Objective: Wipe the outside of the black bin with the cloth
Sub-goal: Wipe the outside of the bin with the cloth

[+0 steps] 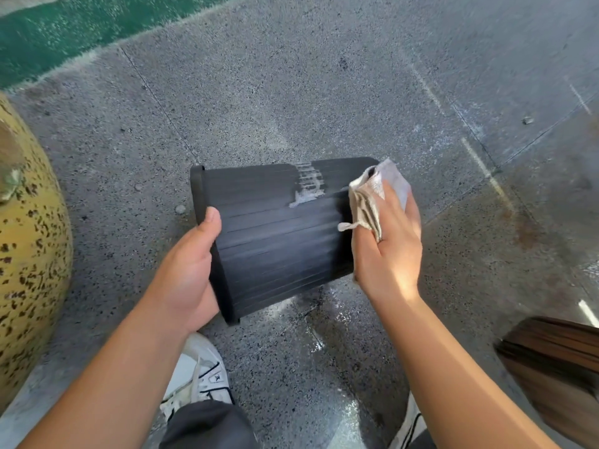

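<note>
A black ribbed plastic bin (275,234) is held on its side above the floor, its rim pointing left and its base to the right. My left hand (191,270) grips the rim end, thumb on the outer wall. My right hand (389,247) presses a folded pale cloth (372,199) against the bin's base end. A patch of white foam (308,186) clings to the upper ribs just left of the cloth.
Below lies a grey speckled stone floor (291,92), wet under the bin. A yellow spotted rounded object (29,254) bulges at the left. A brown object (557,361) sits at the lower right. My white shoes (201,374) stand beneath. A green strip (64,30) runs at the top left.
</note>
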